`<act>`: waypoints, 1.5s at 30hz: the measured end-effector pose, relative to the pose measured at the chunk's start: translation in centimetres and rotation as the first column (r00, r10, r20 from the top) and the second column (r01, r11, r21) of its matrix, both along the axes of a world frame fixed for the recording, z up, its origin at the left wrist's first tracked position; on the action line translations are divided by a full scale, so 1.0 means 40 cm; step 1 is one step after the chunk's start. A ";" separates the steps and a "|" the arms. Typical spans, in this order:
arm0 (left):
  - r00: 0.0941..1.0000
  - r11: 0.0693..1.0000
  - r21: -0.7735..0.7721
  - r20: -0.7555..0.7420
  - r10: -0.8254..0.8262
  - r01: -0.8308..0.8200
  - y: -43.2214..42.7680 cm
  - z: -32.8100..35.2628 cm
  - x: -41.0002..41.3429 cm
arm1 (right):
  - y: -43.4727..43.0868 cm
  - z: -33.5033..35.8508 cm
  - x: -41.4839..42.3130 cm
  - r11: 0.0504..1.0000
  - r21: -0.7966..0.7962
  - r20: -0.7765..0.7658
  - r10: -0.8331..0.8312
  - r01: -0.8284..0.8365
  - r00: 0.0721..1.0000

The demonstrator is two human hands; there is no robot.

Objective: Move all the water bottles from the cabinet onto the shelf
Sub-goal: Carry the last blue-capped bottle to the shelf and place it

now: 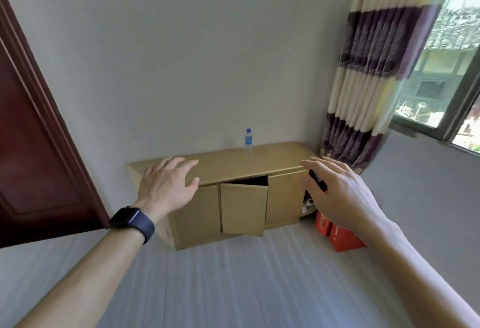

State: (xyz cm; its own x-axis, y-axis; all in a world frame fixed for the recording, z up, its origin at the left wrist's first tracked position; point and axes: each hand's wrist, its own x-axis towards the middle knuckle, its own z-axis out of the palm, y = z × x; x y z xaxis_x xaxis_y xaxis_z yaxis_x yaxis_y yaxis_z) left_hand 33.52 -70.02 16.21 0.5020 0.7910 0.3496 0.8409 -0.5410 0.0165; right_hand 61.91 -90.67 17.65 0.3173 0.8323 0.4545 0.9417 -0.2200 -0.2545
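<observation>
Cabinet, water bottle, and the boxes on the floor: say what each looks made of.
Cabinet: looks like wood or wood-look board, tan, matte, with flat uniform door panels; no grain is clear enough to settle which.
Water bottle: clear plastic, glossy, see-through body with a blue cap and blue label.
Boxes: probably cardboard, red printed faces with sharp folded edges, partly hidden behind the right hand.

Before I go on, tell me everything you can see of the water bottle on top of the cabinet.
The water bottle is small, clear plastic, with a blue cap and a blue-and-white label around its upper body. It stands upright and alone on the tan wooden cabinet, towards the back edge near the wall, right of centre. It looks capped; the fill level is too small to tell. Nothing touches it: the left hand and right hand are both open, well in front of it.
</observation>
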 end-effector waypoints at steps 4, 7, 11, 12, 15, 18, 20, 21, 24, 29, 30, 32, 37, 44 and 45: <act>0.998 0.997 -0.067 -0.035 -0.049 0.046 0.173 -0.052 0.079 | 0.187 -0.046 0.066 0.999 -0.035 -0.018 0.008 -0.008 1.000; 0.997 0.994 -0.093 -0.043 -0.058 0.054 0.318 -0.092 0.144 | 0.343 -0.080 0.134 0.998 -0.065 -0.036 0.016 -0.019 0.999; 0.998 0.991 -0.125 -0.033 -0.051 0.047 0.513 -0.135 0.240 | 0.566 -0.116 0.243 0.997 -0.064 -0.042 0.041 -0.044 0.998; 0.999 0.990 -0.137 -0.022 -0.042 0.038 0.565 -0.136 0.264 | 0.623 -0.120 0.273 0.997 -0.062 -0.040 0.052 -0.055 0.998; 1.000 0.989 -0.149 -0.006 -0.008 0.006 0.713 -0.119 0.331 | 0.790 -0.117 0.361 0.994 -0.084 -0.037 0.070 -0.073 0.997; 0.999 0.993 -0.114 0.015 0.029 -0.027 0.864 -0.098 0.396 | 0.953 -0.106 0.437 0.992 -0.090 -0.023 0.088 -0.090 0.996; 0.999 0.991 -0.129 0.006 0.034 -0.032 0.948 -0.106 0.435 | 1.049 -0.110 0.478 0.989 -0.111 -0.029 0.094 -0.096 0.995; 0.999 0.990 -0.136 -0.003 0.037 -0.037 0.987 -0.118 0.454 | 1.094 -0.119 0.496 0.987 -0.125 -0.038 0.098 -0.102 0.995; 0.999 0.987 -0.154 -0.026 0.046 -0.050 1.120 -0.157 0.510 | 1.232 -0.154 0.548 0.979 -0.165 -0.046 0.118 -0.124 0.992; 0.999 0.978 -0.208 -0.049 0.012 -0.022 1.350 -0.250 0.605 | 1.452 -0.242 0.630 0.964 -0.247 -0.089 0.076 -0.096 0.993; 0.998 0.974 -0.224 -0.056 0.005 -0.018 1.398 -0.270 0.624 | 1.496 -0.261 0.645 0.960 -0.264 -0.100 0.064 -0.088 0.993; 0.997 0.957 -0.288 -0.079 -0.027 0.003 1.487 -0.310 0.658 | 1.576 -0.290 0.671 0.948 -0.309 -0.123 0.033 -0.070 0.992; 0.992 0.925 -0.377 -0.095 -0.082 0.040 1.709 -0.398 0.735 | 1.745 -0.355 0.719 0.910 -0.414 -0.168 -0.051 -0.023 0.984; 0.972 0.815 -0.579 -0.179 -0.153 0.022 1.863 -0.584 0.872 | 1.913 -0.495 0.798 0.805 -0.590 -0.262 -0.115 -0.065 0.958; 0.964 0.783 -0.622 -0.203 -0.173 0.010 1.868 -0.623 0.890 | 1.940 -0.516 0.813 0.779 -0.622 -0.273 -0.119 -0.081 0.955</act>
State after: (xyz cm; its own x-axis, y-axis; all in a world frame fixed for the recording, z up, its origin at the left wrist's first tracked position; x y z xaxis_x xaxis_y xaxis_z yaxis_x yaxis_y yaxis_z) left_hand 69.10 4.70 -8.71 0.5848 0.7414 -0.3290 0.8095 -0.5593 0.1785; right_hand 94.41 -13.07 -3.00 0.3658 0.8906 -0.2702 0.8441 -0.4398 -0.3067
